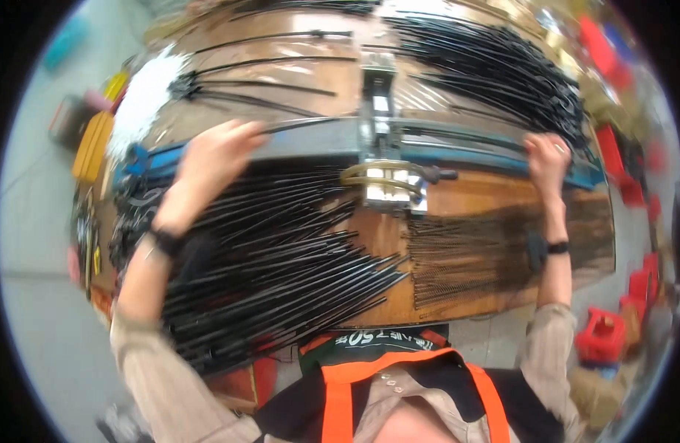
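Observation:
A metal fixture point(378, 111) stands mid-bench on a long blue-grey rail point(303, 144). Left of it, my left hand point(225, 151) is closed, pinching a thin black rod point(303, 124) that runs along the rail toward the fixture. My right hand point(548, 161) is closed at the rail's right part, where thin black rods point(458, 137) run from the fixture to the fingers. Motion blur and the fingers hide what exactly it grips. A yellowish looped hose point(380, 176) with a dark nozzle-like end point(439, 175) lies across the fixture's near end.
Many black rods point(281, 280) lie piled near left, and another bundle point(495, 63) lies far right. Thin brown spring-like strands point(473, 258) cover the wooden bench point(447, 193) near right. A white bundle point(144, 100) sits far left. Red stools point(600, 336) stand on the floor at right.

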`<action>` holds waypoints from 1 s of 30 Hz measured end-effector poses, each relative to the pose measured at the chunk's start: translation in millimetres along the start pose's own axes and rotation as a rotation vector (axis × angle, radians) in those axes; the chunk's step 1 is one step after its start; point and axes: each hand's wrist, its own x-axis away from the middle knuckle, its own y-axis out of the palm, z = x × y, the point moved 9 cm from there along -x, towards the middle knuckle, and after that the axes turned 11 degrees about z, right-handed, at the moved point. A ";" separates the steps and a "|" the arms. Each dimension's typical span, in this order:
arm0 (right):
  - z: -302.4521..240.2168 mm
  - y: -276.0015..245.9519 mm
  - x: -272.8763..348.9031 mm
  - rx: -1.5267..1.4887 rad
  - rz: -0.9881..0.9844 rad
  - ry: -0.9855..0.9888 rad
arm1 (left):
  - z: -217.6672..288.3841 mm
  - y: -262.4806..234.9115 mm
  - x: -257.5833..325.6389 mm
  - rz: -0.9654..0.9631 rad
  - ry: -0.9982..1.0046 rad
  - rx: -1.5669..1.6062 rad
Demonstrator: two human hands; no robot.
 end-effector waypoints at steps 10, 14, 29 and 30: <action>49.0 -12.9 45.4 0.035 0.038 0.131 | 65.7 90.9 -58.2 0.037 0.059 0.227; 40.9 -7.2 39.8 0.002 0.061 0.133 | 65.1 89.5 -57.3 0.064 0.073 0.322; -120.2 -19.6 34.4 -0.252 -0.005 -0.040 | 60.4 92.5 -39.0 0.062 0.069 0.110; -129.9 -7.6 49.0 -0.250 -0.135 -0.050 | 60.4 92.8 -40.6 0.078 0.064 0.096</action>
